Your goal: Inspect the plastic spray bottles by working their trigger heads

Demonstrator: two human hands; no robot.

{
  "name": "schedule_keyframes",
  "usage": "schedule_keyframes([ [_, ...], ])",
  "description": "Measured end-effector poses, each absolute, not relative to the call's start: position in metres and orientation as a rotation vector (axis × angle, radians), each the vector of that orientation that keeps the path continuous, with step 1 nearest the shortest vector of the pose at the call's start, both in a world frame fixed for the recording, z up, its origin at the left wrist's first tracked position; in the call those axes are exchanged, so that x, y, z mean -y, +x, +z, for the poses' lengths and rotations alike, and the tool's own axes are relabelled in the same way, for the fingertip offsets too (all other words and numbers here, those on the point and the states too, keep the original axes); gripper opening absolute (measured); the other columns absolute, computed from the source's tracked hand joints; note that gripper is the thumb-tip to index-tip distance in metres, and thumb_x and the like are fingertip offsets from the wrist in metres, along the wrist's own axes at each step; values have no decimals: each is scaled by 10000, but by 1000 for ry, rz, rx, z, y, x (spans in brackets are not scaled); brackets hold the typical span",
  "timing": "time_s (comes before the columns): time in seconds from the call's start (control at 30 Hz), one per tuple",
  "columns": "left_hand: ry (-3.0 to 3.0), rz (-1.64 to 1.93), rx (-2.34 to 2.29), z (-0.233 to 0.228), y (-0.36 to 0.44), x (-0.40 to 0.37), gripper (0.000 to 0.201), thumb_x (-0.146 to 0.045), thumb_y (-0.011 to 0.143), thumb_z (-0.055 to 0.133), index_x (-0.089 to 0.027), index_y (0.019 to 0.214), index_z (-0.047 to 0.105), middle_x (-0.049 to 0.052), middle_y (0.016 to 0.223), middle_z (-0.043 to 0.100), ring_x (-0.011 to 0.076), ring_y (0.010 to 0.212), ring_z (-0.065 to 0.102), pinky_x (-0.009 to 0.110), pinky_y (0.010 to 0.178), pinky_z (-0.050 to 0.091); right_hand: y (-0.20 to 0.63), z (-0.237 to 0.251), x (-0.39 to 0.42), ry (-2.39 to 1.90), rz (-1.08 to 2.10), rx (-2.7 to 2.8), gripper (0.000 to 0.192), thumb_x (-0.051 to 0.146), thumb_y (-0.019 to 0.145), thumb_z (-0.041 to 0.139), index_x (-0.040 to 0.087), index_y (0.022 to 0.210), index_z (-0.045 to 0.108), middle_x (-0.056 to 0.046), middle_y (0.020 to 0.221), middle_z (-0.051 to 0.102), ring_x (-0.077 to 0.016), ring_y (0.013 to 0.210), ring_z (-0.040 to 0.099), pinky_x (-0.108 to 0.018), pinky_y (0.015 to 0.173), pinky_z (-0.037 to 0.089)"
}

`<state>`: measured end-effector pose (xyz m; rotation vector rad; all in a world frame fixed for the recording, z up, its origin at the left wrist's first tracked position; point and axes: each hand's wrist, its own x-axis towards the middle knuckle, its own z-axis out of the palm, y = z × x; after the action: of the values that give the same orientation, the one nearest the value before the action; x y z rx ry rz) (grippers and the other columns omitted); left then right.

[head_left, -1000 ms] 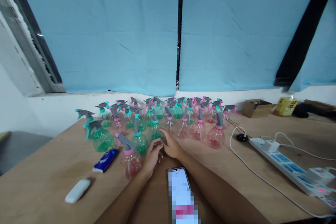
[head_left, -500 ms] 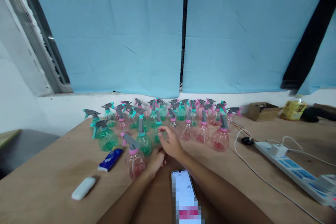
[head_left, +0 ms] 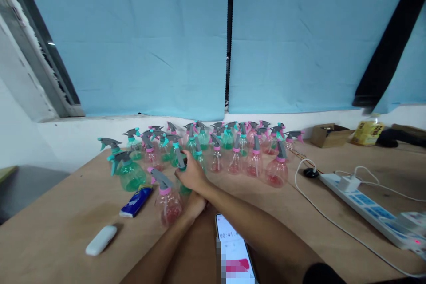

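My right hand (head_left: 193, 172) is closed around the turquoise collar of a green spray bottle (head_left: 185, 189), below its grey trigger head. Low beside that bottle's body is my left hand (head_left: 197, 205); its fingers are mostly hidden behind my right wrist, so whether they touch the bottle does not show. Just left of it stands a pink spray bottle (head_left: 169, 207) with some reddish liquid inside. Another green spray bottle (head_left: 132, 176) is farther left. Several more pink and green bottles, such as a pink one (head_left: 276, 172), stand upright in rows behind my hands.
A phone (head_left: 233, 242) showing a timer lies below my wrists. To the left are a blue packet (head_left: 136, 201) and a white oval case (head_left: 101, 240). On the right sit a power strip (head_left: 362, 208) with cables, a cardboard box (head_left: 329, 136) and a yellow-labelled jug (head_left: 368, 132).
My right hand has moved left from the air in front of the bottles and taken hold of the green spray bottle's neck. My left hand has stayed low, nearly in place.
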<state>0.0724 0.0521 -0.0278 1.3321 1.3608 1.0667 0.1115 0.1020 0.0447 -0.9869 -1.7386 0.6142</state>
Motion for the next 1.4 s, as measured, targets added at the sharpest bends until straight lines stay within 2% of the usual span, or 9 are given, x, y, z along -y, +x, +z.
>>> schedule_keyframes([
  [0.07,1389,1025,-1354,-29,74,-53,268,-256,741,544,-211,481,496,-26,421,472,126,431,414,259,461,257,124,44,-104,-945,574,1736,629,211,714,646,255,1320,485,-16,938,661,-211,824,623,-335,773,497],
  [0.17,1468,929,-1289,-25,76,-53,182,-265,722,543,-183,568,598,-25,434,528,129,434,468,248,472,307,148,44,-105,-921,508,1698,469,258,758,612,232,1224,562,-6,873,659,-177,732,597,-293,705,479],
  [0.33,1584,804,-1213,-16,75,-52,278,-366,752,520,-158,751,704,-30,485,576,116,449,495,227,489,355,189,36,-111,-894,458,1584,316,286,791,566,196,1090,615,10,761,622,-149,655,555,-259,654,451],
  [0.5,1596,846,-1238,-15,72,-52,257,-338,760,495,-180,680,681,-51,444,504,104,424,445,218,471,317,219,27,-127,-741,600,1494,293,211,705,579,177,986,654,14,743,608,-131,649,518,-243,637,447],
  [0.7,1585,853,-1234,-17,72,-54,248,-330,761,495,-179,690,679,-56,448,491,104,433,443,216,470,305,241,41,-130,-448,1269,1710,283,187,662,530,199,891,696,4,758,656,-135,645,602,-275,671,486],
  [0.77,1580,851,-1242,-16,72,-54,245,-333,755,497,-179,696,678,-57,459,495,105,442,456,215,472,307,242,46,-126,-403,1372,1734,271,184,651,528,195,860,700,-6,782,673,-130,628,609,-277,669,489],
  [0.97,1548,865,-1240,-11,74,-51,244,-361,754,495,-182,684,646,-58,478,497,98,443,454,208,467,294,236,40,-121,-529,1329,1514,220,209,597,539,176,758,685,-4,666,653,-122,508,555,-263,559,460],
  [1.27,1530,872,-1247,-18,73,-55,263,-395,789,485,-184,699,614,-47,518,536,93,436,465,201,441,274,237,41,-122,-474,1239,1614,290,192,602,520,205,830,697,11,692,673,-119,515,544,-267,589,466],
  [1.4,1556,867,-1236,-17,73,-54,259,-379,789,483,-183,696,624,-42,523,539,94,449,467,201,450,287,236,40,-121,-493,1273,1558,260,199,596,516,195,787,693,1,685,671,-125,512,548,-268,573,466],
])
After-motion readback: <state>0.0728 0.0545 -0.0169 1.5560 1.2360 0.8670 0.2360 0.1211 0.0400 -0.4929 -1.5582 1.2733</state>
